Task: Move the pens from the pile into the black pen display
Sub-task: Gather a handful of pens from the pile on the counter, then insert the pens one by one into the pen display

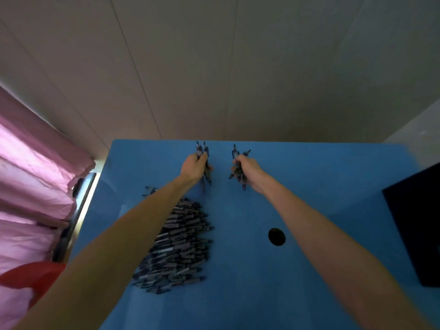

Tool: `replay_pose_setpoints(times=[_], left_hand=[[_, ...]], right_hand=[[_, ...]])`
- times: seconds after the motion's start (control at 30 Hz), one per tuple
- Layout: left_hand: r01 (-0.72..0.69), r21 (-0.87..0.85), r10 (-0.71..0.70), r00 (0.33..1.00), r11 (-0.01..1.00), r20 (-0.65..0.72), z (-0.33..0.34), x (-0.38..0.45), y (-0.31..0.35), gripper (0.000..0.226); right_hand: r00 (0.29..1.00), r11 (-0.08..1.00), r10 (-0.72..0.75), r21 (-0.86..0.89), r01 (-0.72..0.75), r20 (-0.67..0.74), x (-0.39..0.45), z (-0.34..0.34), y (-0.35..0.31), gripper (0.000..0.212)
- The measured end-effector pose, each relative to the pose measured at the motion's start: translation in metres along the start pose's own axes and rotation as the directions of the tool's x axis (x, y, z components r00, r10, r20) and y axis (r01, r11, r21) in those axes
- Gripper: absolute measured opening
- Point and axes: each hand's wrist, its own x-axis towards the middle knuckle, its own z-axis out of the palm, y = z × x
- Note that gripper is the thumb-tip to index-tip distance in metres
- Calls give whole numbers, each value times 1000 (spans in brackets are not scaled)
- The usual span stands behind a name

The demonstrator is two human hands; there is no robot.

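Note:
A large pile of dark pens lies on the blue table, left of centre and partly under my left forearm. My left hand grips a bundle of pens held upright near the table's far edge. My right hand grips a second bundle of pens, its ends splayed above and below the fist. Both hands are raised over the far part of the table, apart from each other. The black pen display stands at the right edge, only partly in view.
A round black hole is cut into the table right of the pile. Pink curtain hangs on the left, with a red object below it. A pale panelled wall rises behind the table.

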Motion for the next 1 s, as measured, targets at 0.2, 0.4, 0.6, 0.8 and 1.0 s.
replay_pose_setpoints(times=[0.2, 0.4, 0.6, 0.8, 1.0], left_hand=[[-54, -166, 62, 997, 985, 43, -22, -48, 48, 40], [-124, -240, 150, 984, 963, 96, -45, -120, 85, 41], [-41, -313, 126, 958, 949, 256, -14, -181, 82, 32], [-39, -366, 183, 912, 930, 367, 43, -247, 102, 32], [0, -473, 215, 891, 881, 401, 117, -308, 146, 20]], right_hand=[[998, 997, -54, 54, 55, -8, -42, -21, -8, 16], [983, 957, -45, 275, 94, -179, -129, -26, -4, 15], [941, 878, -51, 434, 201, -334, -232, -40, 36, 21], [895, 897, -93, 354, 265, -437, -320, -95, 73, 25], [786, 929, -152, 185, 321, -599, -379, -179, 107, 55]])
